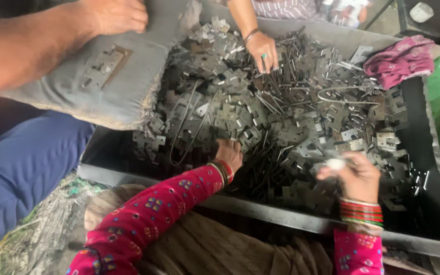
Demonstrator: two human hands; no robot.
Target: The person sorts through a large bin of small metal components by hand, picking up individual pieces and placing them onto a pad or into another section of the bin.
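Head view: looks down on a dark sheet-metal tray (436, 201) heaped with small grey stamped metal brackets and thin steel rods (281, 119).
Far left: bare forearm of another person, hand (115, 15) pressed on a grey cloth sack (113, 76) with a few brackets lying on it; fingers curled together, cannot tell if they grip the cloth.
Left hand (228, 155): red patterned sleeve, red bangles; fingertips dug into the heap, fingers close together, tips buried, so cannot tell what they pinch. Long bent wire loop (187, 125) lies just left of these fingers.
Top centre: a third person's hand (263, 48) with a ring, fingers spread down onto the rods.
Right hand (355, 178): lifted just above the heap, fingers clamped on a small pale piece (336, 163), motion-blurred.
Doing it well: judged from the tangle, lift single pieces by flat faces, keep fingertips off cut edges, work loose pieces from the top layer instead of pulling from under the rods.
Right of fingers: crumpled magenta cloth (401, 58) at the tray's far corner.
Hidden: left fingertips, tray floor, what the pale piece is; wearer's lap cut off at the bottom edge.
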